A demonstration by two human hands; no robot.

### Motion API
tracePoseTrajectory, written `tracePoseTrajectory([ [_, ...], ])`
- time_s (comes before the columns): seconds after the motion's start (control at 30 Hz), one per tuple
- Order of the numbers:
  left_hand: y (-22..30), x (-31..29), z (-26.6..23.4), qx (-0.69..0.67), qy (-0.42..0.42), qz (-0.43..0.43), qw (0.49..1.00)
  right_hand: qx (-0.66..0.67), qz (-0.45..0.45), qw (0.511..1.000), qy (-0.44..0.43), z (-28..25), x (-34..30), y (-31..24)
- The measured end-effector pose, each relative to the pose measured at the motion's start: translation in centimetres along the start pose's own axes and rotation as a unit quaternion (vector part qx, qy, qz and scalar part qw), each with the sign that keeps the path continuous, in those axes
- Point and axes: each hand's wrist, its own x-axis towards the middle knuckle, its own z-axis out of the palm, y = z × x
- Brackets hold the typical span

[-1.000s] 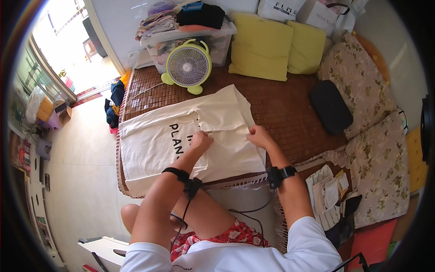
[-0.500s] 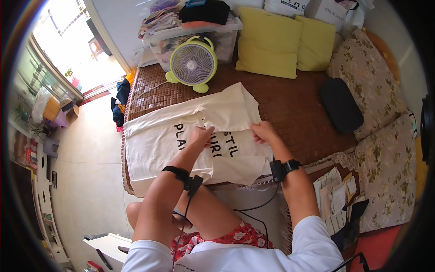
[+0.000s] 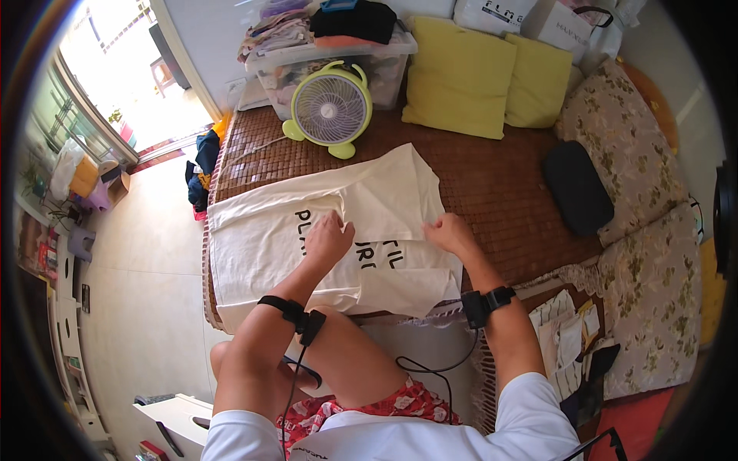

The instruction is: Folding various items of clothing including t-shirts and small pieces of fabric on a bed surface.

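Note:
A cream T-shirt (image 3: 392,188) with black lettering lies spread on a brown woven mat. Its sleeve end is on the right, and part of the fabric is folded over near the middle. My left hand (image 3: 330,237) is closed on the fabric beside the lettering, though its fingertips are partly hidden. At the shirt's right part, my right hand (image 3: 450,233) pinches the cloth between thumb and fingers. A black strap with a small box and cable sits on each forearm.
A green fan (image 3: 329,110) stands beyond the shirt, before a clear plastic bin (image 3: 269,77) heaped with clothes. Two yellow-green cushions (image 3: 459,77) lean at the back. A dark cushion (image 3: 578,187) lies at right, above folded clothes (image 3: 565,330). The brown mat (image 3: 507,184) ends near my knees.
My left hand has shifted slightly left, with its back turned more upward. The fabric between my hands lies a little differently. My right hand has barely moved.

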Motion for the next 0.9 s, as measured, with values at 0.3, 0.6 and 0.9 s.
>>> tracePoseTrajectory([
  [0.3, -1.7, 1.6, 0.5, 0.131, 0.191, 0.326, 0.916, -0.029, -0.082, 0.990, 0.107, 2.5, 2.0, -2.3],
  [0.6, -1.1, -2.6, -1.9, 0.051, -0.054, 0.282, 0.956, 0.036, -0.133, 0.990, -0.024, -2.1, -6.7, -0.5],
  [0.9, -1.4, -5.4, -0.5, 0.212, -0.055, 0.662, 0.717, -0.245, -0.403, 0.876, 0.102, 3.9, -14.6, 3.5],
])
